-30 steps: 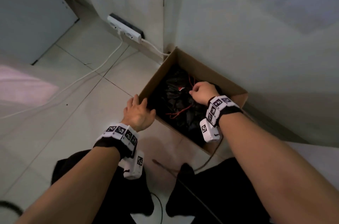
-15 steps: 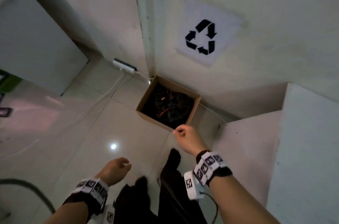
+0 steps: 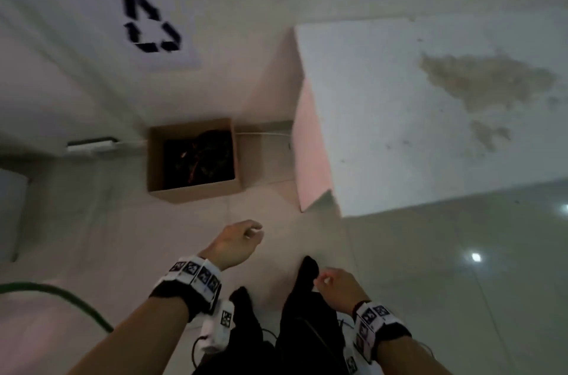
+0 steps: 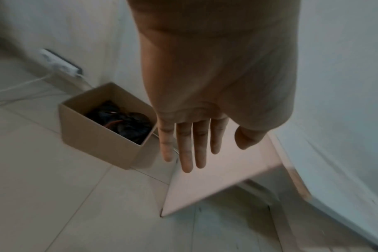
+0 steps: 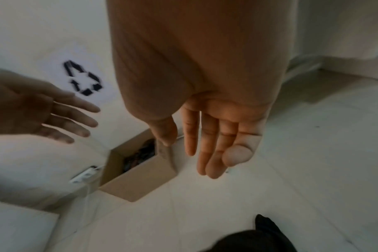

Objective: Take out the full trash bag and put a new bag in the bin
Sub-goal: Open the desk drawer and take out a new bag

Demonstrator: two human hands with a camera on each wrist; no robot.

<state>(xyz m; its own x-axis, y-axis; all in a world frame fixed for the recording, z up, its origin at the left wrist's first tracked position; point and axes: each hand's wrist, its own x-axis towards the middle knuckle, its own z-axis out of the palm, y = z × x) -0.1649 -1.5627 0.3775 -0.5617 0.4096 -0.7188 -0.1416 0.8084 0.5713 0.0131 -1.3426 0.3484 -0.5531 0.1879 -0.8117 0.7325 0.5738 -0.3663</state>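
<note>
A: Status on hands?

B: Left hand [image 3: 235,247] is empty, fingers [image 4: 187,146] straight and together, thumb apart. It hangs in the air over the floor, touching nothing. Right hand [image 3: 336,287] is empty too, fingers [image 5: 207,150] extended and relaxed, palm facing its wrist camera. It hangs low, just above the person's dark legs [image 3: 307,313].

A: Where's the bin?

B: Cardboard box [image 3: 192,187] on the tiled floor [image 3: 445,267], set into the wall corner, under a paper with a recycling symbol [image 3: 150,24] stuck to the wall. Both hands are well apart from it, on the near side.

A: Bag?

B: Black trash bag [image 3: 199,156] sits inside the box, crumpled, filling most of the opening. Some red or orange strands show on it; too dark and blurred to tell what they are. The bag lies below the box rim.

A: Anything else around?

B: White power strip [image 3: 90,145] on the floor against the wall, left of the box, cable running from it. A white table [image 3: 399,104] stands right of the box, stained patch on top. 1 green hose or cable [image 3: 61,294] crosses the floor at lower left. Head view is motion-blurred.
</note>
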